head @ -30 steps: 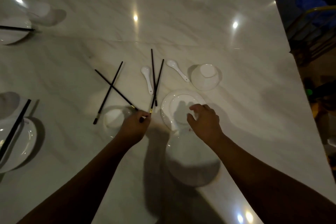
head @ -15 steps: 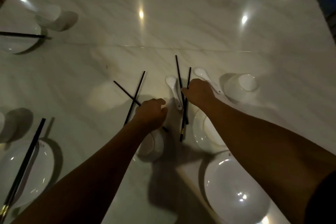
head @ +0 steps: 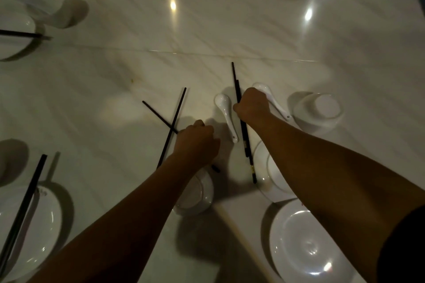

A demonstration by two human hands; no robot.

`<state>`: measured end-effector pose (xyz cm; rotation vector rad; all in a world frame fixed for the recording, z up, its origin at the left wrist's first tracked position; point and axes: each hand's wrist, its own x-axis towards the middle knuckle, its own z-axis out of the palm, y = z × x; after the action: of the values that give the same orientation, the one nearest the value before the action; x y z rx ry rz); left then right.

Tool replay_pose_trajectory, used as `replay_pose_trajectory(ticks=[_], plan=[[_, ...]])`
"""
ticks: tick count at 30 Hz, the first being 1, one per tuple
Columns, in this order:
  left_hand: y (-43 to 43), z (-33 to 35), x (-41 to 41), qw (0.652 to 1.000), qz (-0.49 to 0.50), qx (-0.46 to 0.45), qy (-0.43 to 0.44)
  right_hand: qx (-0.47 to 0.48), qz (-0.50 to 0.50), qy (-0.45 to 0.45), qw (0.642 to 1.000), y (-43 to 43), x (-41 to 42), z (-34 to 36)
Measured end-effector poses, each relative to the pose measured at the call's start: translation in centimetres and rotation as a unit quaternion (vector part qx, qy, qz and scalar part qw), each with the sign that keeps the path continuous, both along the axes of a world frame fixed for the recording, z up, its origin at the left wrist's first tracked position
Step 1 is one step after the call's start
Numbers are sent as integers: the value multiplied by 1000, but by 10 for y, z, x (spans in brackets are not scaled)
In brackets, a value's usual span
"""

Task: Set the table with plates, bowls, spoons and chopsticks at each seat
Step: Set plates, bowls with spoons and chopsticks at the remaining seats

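On the pale bench (head: 207, 30), four slim black chopsticks (head: 245, 135): right hand (head: 251, 104) curled round two, left hand (head: 195, 145) fisted on one of the crossed two. Two glossy white spoons (head: 226, 112) flank the right hand.

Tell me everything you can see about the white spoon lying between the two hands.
The spoon is a white, glossy soup spoon, ceramic by its look, with a rounded bowl and a short handle. It lies on the marble table, bowl end away from the person, handle pointing back toward them. It sits between the left hand and the right hand; neither touches it. The black chopsticks gripped by the right hand run close along its right side; whether they touch it is unclear.
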<state>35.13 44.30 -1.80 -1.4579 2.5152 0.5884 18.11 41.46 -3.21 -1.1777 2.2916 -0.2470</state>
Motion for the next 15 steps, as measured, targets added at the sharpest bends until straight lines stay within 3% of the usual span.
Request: replay_pose_trajectory(ticks=[11,15], plan=[[0,2,0,999,6,49,-4,7,-14,-60,998,9,-6,11],[1,6,-3,994,34,98,-27,-97,-44,-127,986,21,-12,28]])
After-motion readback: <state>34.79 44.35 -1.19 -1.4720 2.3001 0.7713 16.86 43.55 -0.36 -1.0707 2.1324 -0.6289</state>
